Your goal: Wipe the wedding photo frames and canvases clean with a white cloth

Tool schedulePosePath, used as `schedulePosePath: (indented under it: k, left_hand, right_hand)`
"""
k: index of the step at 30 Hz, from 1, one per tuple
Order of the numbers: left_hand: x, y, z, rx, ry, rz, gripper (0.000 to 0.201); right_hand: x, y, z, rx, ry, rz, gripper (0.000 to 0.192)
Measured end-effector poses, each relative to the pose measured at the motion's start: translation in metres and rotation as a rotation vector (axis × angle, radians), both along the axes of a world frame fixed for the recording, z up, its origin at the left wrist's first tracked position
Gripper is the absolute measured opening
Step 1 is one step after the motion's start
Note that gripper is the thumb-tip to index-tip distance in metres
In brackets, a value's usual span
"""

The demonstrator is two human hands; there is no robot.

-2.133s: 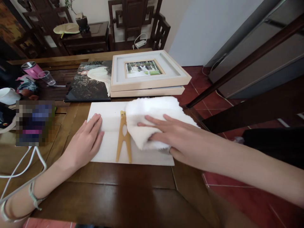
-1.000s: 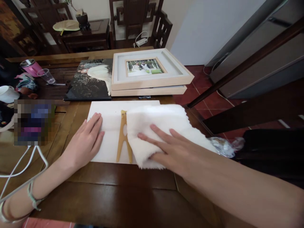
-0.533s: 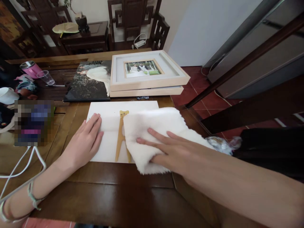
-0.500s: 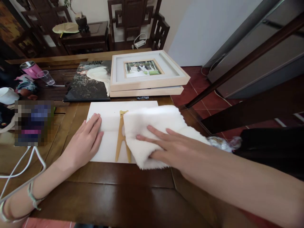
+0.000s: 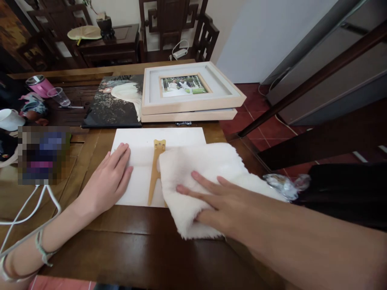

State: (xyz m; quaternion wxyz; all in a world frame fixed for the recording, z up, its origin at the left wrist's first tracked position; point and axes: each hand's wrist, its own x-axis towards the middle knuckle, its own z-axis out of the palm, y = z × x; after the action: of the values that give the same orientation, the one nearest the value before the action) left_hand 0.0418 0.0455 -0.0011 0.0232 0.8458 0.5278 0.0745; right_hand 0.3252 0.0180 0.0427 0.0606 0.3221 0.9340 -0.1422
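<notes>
A white board point(image 5: 134, 157) lies flat on the table, and a tan A-shaped easel leg point(image 5: 155, 171) is on its face. My left hand point(image 5: 110, 175) rests palm down over the board's left edge, fingers extended and close together. Under my right hand point(image 5: 213, 197) is a fluffy white cloth point(image 5: 202, 161). The fingers are spread across it, and its near fold wraps about the lower fingers. This cloth covers the board's right part, hangs past its near edge and hides one arm of the easel leg.
Beyond the board sit stacked pale wooden picture frames point(image 5: 193, 104) and a dark photo panel point(image 5: 111, 100). At the left are a pink mug point(image 5: 42, 86), a clear plastic cup point(image 5: 59, 96), a white cup point(image 5: 11, 119) and white cables point(image 5: 42, 197). A plastic bag point(image 5: 284, 185) lies right.
My right hand has drawn the cloth slightly toward me and to the right. More of the easel leg's top shows, while its right arm is now covered. My left hand stays put.
</notes>
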Motion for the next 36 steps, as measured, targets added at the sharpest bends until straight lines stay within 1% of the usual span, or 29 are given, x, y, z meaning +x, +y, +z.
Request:
schedulePosePath:
  k: [2,4,8,10,13,16,18,20,22,24,26,28,29,31,33,34,36]
  left_hand:
    - [0.001,0.000,0.000,-0.001,-0.002,-0.001,0.050]
    - [0.001,-0.001,0.000,0.000,-0.001,-0.001,0.050]
    - [0.002,-0.002,0.001,0.017,0.010,-0.004,0.050]
    - [0.002,-0.002,0.000,0.020,0.013,-0.008,0.051]
    - [0.002,-0.001,-0.001,0.021,0.010,-0.009,0.051]
    - [0.001,-0.001,-0.001,0.023,0.013,-0.008,0.051]
    - [0.001,-0.001,-0.001,0.025,0.013,-0.010,0.051]
    - [0.000,-0.001,-0.001,0.026,0.012,-0.010,0.051]
    - [0.000,-0.001,0.000,0.023,0.015,-0.010,0.051]
    - [0.000,-0.001,0.000,0.018,0.018,-0.007,0.051]
    - [0.001,-0.001,0.000,0.017,0.018,-0.004,0.051]
    - [0.001,-0.001,0.000,0.020,0.014,-0.003,0.051]
    - [0.001,0.000,0.000,0.019,0.012,-0.004,0.051]
    - [0.001,0.000,0.000,0.016,0.009,-0.003,0.051]
    - [0.001,0.000,0.000,0.009,0.009,-0.002,0.051]
    - [0.001,0.000,0.000,0.008,0.010,-0.002,0.051]
    - [0.001,-0.001,0.000,0.009,0.010,-0.001,0.051]
  right_hand:
    - [0.002,-0.011,0.002,0.022,0.014,0.016,0.041]
    - [0.005,-0.015,0.001,0.026,0.019,0.013,0.042]
    - [0.009,-0.005,-0.007,0.027,0.059,-0.018,0.040]
    - [0.011,0.004,-0.010,0.012,0.095,-0.001,0.042]
    - [0.013,0.016,-0.009,0.006,0.132,0.040,0.056]
    - [0.010,0.027,-0.007,0.086,0.113,0.020,0.069]
    - [0.004,0.032,-0.009,0.134,0.067,-0.004,0.072]
    - [-0.003,0.032,-0.013,0.157,0.031,-0.009,0.068]
    - [-0.009,0.026,-0.018,0.170,0.034,-0.025,0.059]
    - [-0.013,0.013,-0.022,0.156,0.061,-0.046,0.044]
    - [-0.012,-0.005,-0.022,0.122,0.101,-0.054,0.025]
    - [-0.007,-0.023,-0.016,0.085,0.154,0.004,0.014]
    - [-0.004,-0.031,-0.012,0.064,0.178,0.049,0.013]
    - [0.003,-0.041,-0.001,0.022,0.217,0.126,0.017]
    - [0.005,-0.042,0.006,-0.029,0.227,0.147,0.022]
    - [0.004,-0.040,0.007,-0.059,0.222,0.144,0.022]
    - [0.001,-0.031,0.002,-0.131,0.195,0.145,0.018]
